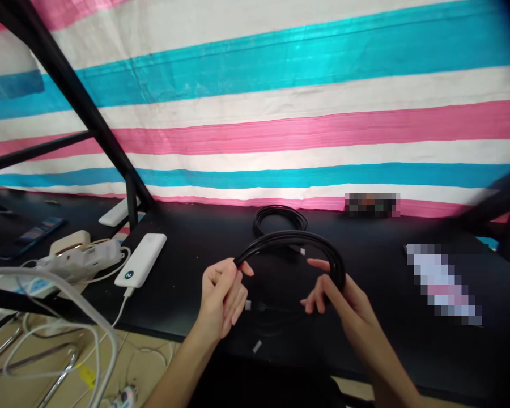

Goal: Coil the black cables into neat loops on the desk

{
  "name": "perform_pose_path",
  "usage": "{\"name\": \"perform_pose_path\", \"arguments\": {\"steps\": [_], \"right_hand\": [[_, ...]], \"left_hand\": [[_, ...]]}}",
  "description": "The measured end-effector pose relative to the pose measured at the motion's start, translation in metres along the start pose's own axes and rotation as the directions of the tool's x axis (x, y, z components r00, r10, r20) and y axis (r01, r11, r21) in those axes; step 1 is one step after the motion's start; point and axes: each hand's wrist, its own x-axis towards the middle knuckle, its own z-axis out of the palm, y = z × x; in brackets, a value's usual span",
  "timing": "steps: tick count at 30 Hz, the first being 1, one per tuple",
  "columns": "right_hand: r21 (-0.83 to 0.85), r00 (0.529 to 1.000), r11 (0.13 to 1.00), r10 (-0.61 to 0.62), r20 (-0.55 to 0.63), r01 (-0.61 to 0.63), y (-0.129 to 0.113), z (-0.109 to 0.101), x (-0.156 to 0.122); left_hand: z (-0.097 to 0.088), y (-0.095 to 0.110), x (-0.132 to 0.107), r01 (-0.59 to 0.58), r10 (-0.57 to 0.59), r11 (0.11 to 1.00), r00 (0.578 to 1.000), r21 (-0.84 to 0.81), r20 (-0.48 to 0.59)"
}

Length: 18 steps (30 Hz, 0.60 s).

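A bundle of black cable (295,238) arches between my two hands above the black table. My left hand (226,294) is closed around its left end, fingers curled with the thumb on top. At the other end, my right hand (338,294) grips the bundle between thumb and palm, with its fingers partly curled inward. Behind the arch, a second coil of black cable (280,211) lies on the table. A small pale connector (302,251) shows just beneath the arch. Another small light piece (248,305) is beside my left fingers.
On the left lie a white power bank (141,259) with a plugged cable and a white power strip (97,255). A small grey piece (257,346) lies near the front edge. Blurred-out items are at right and back. A black metal frame (110,153) rises at left.
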Motion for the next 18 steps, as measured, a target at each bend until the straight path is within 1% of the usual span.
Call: {"name": "perform_pose_path", "arguments": {"steps": [1,2,3,4,5,6,7,8,10,12,14,16,18], "right_hand": [[0.049,0.998,0.999,-0.001,-0.062,0.004,0.003,0.01,0.0],[0.111,0.989,0.994,-0.004,-0.148,0.021,0.007,0.022,-0.001],[0.192,0.978,0.981,0.008,-0.208,0.033,0.011,0.033,-0.001],[0.294,0.973,0.956,0.042,-0.228,0.027,0.014,0.044,-0.002],[0.4,0.972,0.916,0.098,-0.212,-0.005,0.018,0.053,-0.004],[0.488,0.972,0.871,0.161,-0.172,-0.058,0.021,0.06,-0.006],[0.552,0.968,0.826,0.218,-0.128,-0.113,0.023,0.065,-0.008],[0.593,0.96,0.789,0.264,-0.089,-0.162,0.025,0.068,-0.01],[0.627,0.945,0.75,0.322,-0.066,-0.211,0.027,0.07,-0.013],[0.647,0.935,0.736,0.341,-0.098,-0.2,0.027,0.068,-0.016],[0.666,0.929,0.73,0.337,-0.152,-0.156,0.026,0.067,-0.018],[0.673,0.926,0.731,0.324,-0.196,-0.113,0.023,0.067,-0.019],[0.67,0.926,0.738,0.304,-0.223,-0.081,0.021,0.065,-0.019]], "left_hand": [[0.006,0.0,-0.001,-0.025,0.024,0.999,0.999,-0.03,-0.033],[0.012,-0.001,-0.002,-0.05,0.044,0.997,0.995,-0.059,-0.089],[0.019,-0.002,-0.003,-0.08,0.066,0.993,0.985,-0.088,-0.159],[0.025,-0.005,-0.003,-0.115,0.086,0.987,0.969,-0.115,-0.23],[0.03,-0.007,-0.004,-0.153,0.108,0.979,0.951,-0.138,-0.289],[0.033,-0.01,-0.004,-0.185,0.127,0.971,0.935,-0.153,-0.33],[0.036,-0.014,-0.004,-0.21,0.142,0.964,0.925,-0.161,-0.353],[0.036,-0.017,-0.005,-0.226,0.154,0.96,0.918,-0.164,-0.365],[0.035,-0.025,-0.006,-0.235,0.16,0.958,0.913,-0.162,-0.376],[0.033,-0.034,-0.008,-0.235,0.156,0.959,0.904,-0.157,-0.398],[0.032,-0.042,-0.01,-0.227,0.148,0.962,0.899,-0.15,-0.412],[0.032,-0.046,-0.014,-0.201,0.134,0.97,0.912,-0.136,-0.387],[0.03,-0.046,-0.017,-0.142,0.105,0.984,0.95,-0.106,-0.293]]}}
